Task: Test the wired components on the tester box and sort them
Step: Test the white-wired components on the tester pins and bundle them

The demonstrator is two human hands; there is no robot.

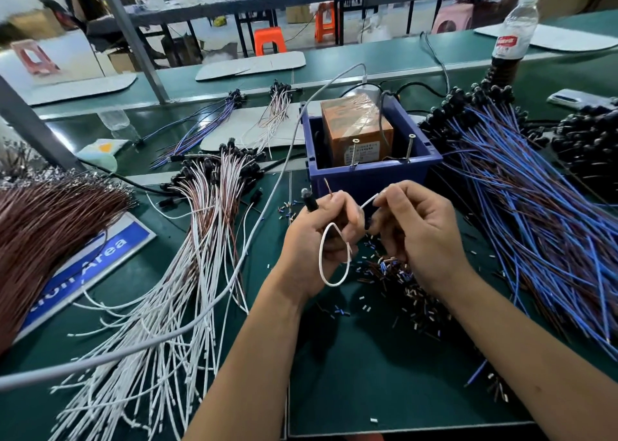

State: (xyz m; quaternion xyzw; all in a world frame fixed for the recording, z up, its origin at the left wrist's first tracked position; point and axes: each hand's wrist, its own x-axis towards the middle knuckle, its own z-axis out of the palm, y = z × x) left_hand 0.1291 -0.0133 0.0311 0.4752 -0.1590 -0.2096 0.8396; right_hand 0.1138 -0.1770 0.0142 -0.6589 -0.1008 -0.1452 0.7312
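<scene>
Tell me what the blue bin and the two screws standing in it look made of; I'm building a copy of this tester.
The blue bin: apparently moulded plastic, with an even matte colour and thick ribbed rim. The two screws: metal, judging by their pale shiny heads and threaded shafts; the exact alloy cannot be told.

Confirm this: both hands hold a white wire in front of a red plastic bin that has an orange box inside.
Wrong on one point: the plastic bin is blue, not red. The head view shows the left hand and right hand holding the white wire in front of it, the orange box inside.
</scene>
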